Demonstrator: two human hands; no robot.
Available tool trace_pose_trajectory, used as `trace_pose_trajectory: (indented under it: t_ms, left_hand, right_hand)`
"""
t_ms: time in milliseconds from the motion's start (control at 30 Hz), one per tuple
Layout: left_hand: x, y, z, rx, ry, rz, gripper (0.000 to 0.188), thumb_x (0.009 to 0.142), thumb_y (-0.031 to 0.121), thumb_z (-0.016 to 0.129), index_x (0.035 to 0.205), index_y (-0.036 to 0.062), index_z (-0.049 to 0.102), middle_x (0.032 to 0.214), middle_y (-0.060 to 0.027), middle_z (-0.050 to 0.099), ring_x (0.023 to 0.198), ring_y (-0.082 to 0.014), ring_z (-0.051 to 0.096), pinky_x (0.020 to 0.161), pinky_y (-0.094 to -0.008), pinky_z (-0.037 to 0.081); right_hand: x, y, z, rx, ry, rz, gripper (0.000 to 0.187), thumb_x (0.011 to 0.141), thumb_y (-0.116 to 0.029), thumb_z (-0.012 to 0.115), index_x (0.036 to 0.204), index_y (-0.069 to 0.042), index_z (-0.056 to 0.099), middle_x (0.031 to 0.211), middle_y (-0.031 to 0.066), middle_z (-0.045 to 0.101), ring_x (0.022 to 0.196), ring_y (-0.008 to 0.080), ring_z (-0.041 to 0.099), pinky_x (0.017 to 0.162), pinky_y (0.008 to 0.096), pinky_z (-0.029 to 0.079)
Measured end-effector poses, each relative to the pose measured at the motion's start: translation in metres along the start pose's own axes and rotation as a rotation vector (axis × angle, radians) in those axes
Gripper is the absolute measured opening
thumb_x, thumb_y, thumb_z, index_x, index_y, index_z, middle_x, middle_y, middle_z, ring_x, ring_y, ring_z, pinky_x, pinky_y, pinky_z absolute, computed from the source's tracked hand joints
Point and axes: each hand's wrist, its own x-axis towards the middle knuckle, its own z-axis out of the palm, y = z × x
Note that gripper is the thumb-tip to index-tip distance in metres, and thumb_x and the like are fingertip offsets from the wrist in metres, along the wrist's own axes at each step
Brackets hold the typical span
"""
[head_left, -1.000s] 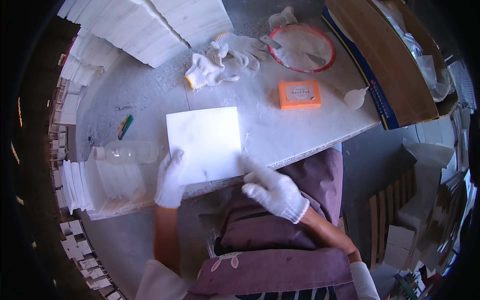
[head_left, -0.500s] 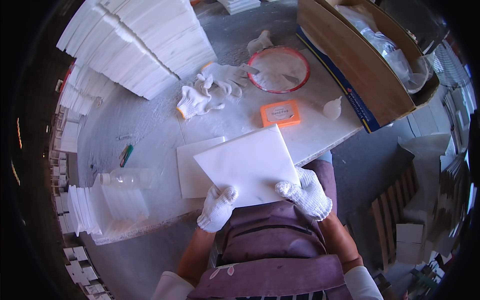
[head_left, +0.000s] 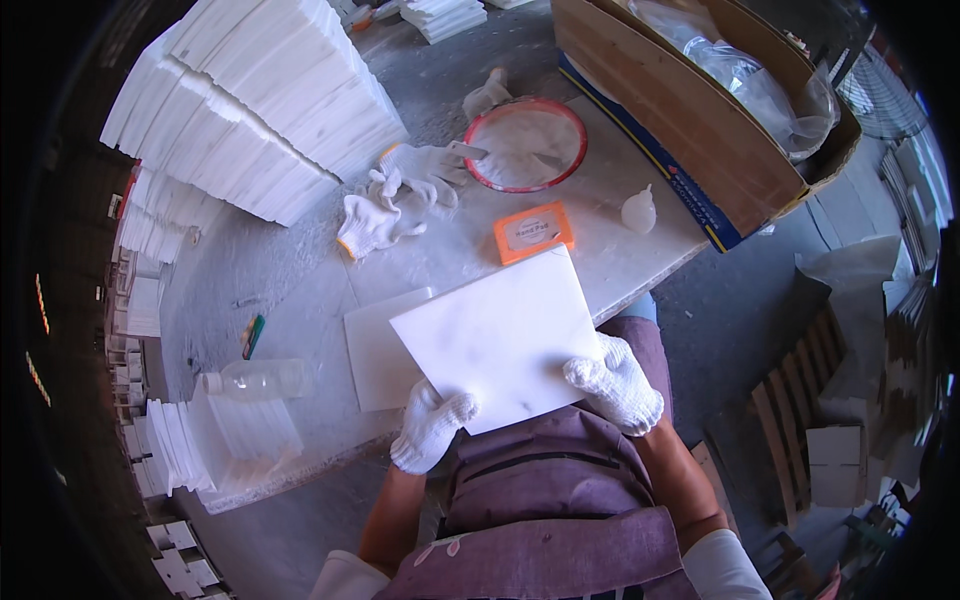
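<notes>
Left hand and right hand grip a white tile over the front edge of the table.
A second tile lies unheld near that edge; what is finished or left, I cannot tell.

Across the table's right end stands an open cardboard box, with a white bulb near that end's front corner. Farther in lie an orange pack, a red-rimmed dish and loose gloves. Toward the near-left corner, a clear bottle lies near a green tool.
</notes>
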Motion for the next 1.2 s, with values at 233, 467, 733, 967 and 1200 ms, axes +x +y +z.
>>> trace_pose_trajectory:
  t_ms: [233, 467, 733, 967, 1200]
  left_hand:
    - [-0.003, 0.005, -0.007, 0.048, -0.081, -0.045, 0.03, 0.085, 0.022, 0.078, 0.1, -0.0009, 0.065, 0.083, -0.0017, 0.068, 0.075, -0.0069, 0.062, 0.066, -0.0229, 0.051]
    - [-0.001, 0.002, -0.004, 0.011, -0.153, -0.093, 0.027, 0.086, 0.019, 0.077, 0.1, -0.0016, 0.065, 0.083, -0.0019, 0.067, 0.075, -0.0076, 0.061, 0.067, -0.0241, 0.051]
    - [0.003, -0.014, -0.005, 0.046, -0.144, -0.147, 0.025, 0.09, 0.018, 0.072, 0.103, -0.002, 0.065, 0.087, -0.0014, 0.067, 0.078, -0.0066, 0.06, 0.07, -0.0229, 0.05]
    - [0.003, -0.012, 0.003, 0.043, -0.104, -0.183, 0.022, 0.091, 0.014, 0.071, 0.105, -0.0016, 0.066, 0.09, -0.0009, 0.067, 0.079, -0.0057, 0.059, 0.072, -0.0231, 0.05]
    - [0.0, -0.013, -0.004, -0.019, -0.107, -0.196, 0.021, 0.089, 0.01, 0.072, 0.105, -0.0022, 0.065, 0.091, -0.0024, 0.068, 0.081, -0.007, 0.061, 0.072, -0.0241, 0.052]
  right_hand:
    - [-0.003, -0.008, 0.006, 0.113, 0.047, -0.038, 0.042, 0.089, -0.03, 0.074, 0.114, 0.004, 0.066, 0.1, 0.0054, 0.068, 0.09, 0.012, 0.061, 0.083, 0.0281, 0.05]
    - [-0.007, -0.014, 0.0, 0.111, 0.038, -0.02, 0.041, 0.091, -0.028, 0.072, 0.116, 0.004, 0.065, 0.104, 0.0067, 0.069, 0.093, 0.0137, 0.063, 0.086, 0.0293, 0.051]
    - [-0.011, -0.033, 0.002, -0.157, 0.006, -0.017, 0.034, 0.092, -0.025, 0.071, 0.114, 0.002, 0.068, 0.095, 0.0037, 0.07, 0.085, 0.0086, 0.061, 0.078, 0.025, 0.051]
    - [-0.017, -0.042, 0.009, -0.376, -0.011, -0.084, 0.038, 0.09, -0.026, 0.073, 0.116, 0.002, 0.067, 0.093, 0.0036, 0.071, 0.082, 0.0083, 0.061, 0.076, 0.0269, 0.052]
    - [-0.012, -0.039, 0.0, -0.339, -0.063, -0.068, 0.039, 0.088, -0.02, 0.075, 0.119, 0.003, 0.066, 0.102, 0.0049, 0.07, 0.092, 0.0094, 0.06, 0.084, 0.0277, 0.052]
